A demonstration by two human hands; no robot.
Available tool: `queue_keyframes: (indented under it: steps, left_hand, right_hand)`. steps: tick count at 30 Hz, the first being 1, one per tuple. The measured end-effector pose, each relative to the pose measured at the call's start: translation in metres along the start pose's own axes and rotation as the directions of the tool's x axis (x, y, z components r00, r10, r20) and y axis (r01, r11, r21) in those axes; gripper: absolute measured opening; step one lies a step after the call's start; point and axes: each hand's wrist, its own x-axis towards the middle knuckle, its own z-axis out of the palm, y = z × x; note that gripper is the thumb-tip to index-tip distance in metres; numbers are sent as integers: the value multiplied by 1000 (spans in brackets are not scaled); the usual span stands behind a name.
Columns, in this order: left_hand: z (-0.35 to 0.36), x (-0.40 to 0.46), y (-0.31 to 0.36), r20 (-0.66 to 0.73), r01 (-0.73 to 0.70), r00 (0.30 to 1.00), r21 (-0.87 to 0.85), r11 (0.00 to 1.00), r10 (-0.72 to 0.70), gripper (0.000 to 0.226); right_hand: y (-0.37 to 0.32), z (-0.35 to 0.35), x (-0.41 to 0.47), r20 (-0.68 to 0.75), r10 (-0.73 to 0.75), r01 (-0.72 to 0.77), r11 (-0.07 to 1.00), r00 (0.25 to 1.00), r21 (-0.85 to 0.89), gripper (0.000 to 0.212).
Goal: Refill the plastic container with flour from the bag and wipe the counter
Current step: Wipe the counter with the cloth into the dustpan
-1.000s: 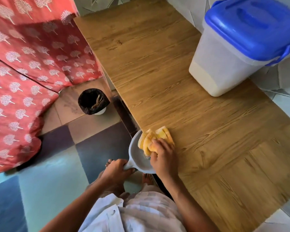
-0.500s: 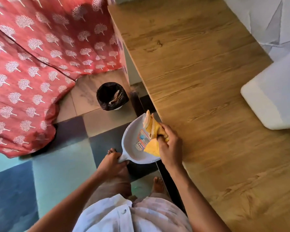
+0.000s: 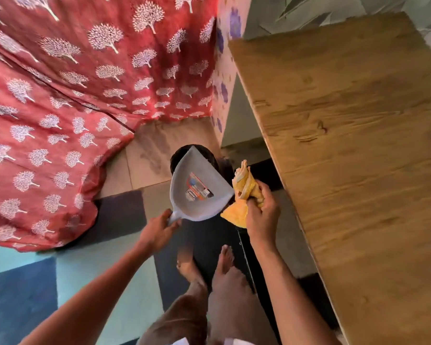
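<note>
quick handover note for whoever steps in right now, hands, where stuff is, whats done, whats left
Left hand: gripping the handle of the grey dustpan, held over the black bin on the floor.
Right hand: closed on the bunched yellow cloth, beside the dustpan's right edge, off the wooden counter.
Flour container and bag: out of view, so the refill cannot be checked.
Done: the visible counter shows no flour.
Left: probably tip the dustpan into the bin, shake out the cloth, put both away.

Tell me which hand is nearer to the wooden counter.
Right. The right hand, gripping the yellow cloth, is just beside the counter edge; the left hand holds the dustpan handle farther away.
</note>
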Motion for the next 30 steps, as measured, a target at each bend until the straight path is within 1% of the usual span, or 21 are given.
queue_keyframes:
  steps: [2, 4, 7, 10, 14, 16, 18, 21, 23, 27, 30]
  left_hand:
    - [-7, 34, -4, -7, 41, 999, -2, 999, -41, 35]
    - [-11, 74, -10, -32, 62, 998, 19, 998, -62, 36]
    - [-11, 138, -19, -56, 80, 995, 27, 996, -79, 39]
    - [2, 209, -31, -78, 98, 992, 39, 994, -94, 45]
    - [28, 296, -55, -131, 115, 988, 227, 967, -87, 57]
    - [44, 330, -66, -121, 119, 989, 313, 942, -84, 63]
    - [56, 354, -74, -115, 136, 988, 364, 922, -100, 62]
    - [69, 377, -75, -168, 178, 979, 418, 891, -117, 53]
    - [73, 382, -70, -189, 198, 974, 447, 873, -124, 53]
    - [70, 385, -69, -128, 179, 983, 498, 849, -133, 52]
    - [53, 389, -73, -116, 160, 986, 507, 847, -117, 55]
  right_hand:
    - [1, 29, 28, 15, 34, -33, 999, 999, -12, 46]
    - [8, 61, 62, 46, 72, -70, 997, 996, -29, 45]
    - [25, 107, 112, 117, 90, -80, 993, 989, -84, 40]
    - [57, 153, 163, 164, 110, -91, 989, 980, -119, 38]
    - [113, 202, 216, 188, 160, -134, 980, 969, -144, 39]
    - [137, 219, 231, 203, 187, -156, 975, 961, -158, 38]
    - [152, 228, 238, 227, 205, -166, 970, 952, -178, 40]
    - [171, 236, 244, 258, 237, -186, 960, 937, -207, 40]
    - [176, 237, 247, 270, 238, -185, 961, 933, -206, 39]
    - [175, 235, 255, 299, 255, -200, 959, 919, -203, 39]
    - [176, 235, 267, 330, 258, -195, 958, 908, -211, 40]
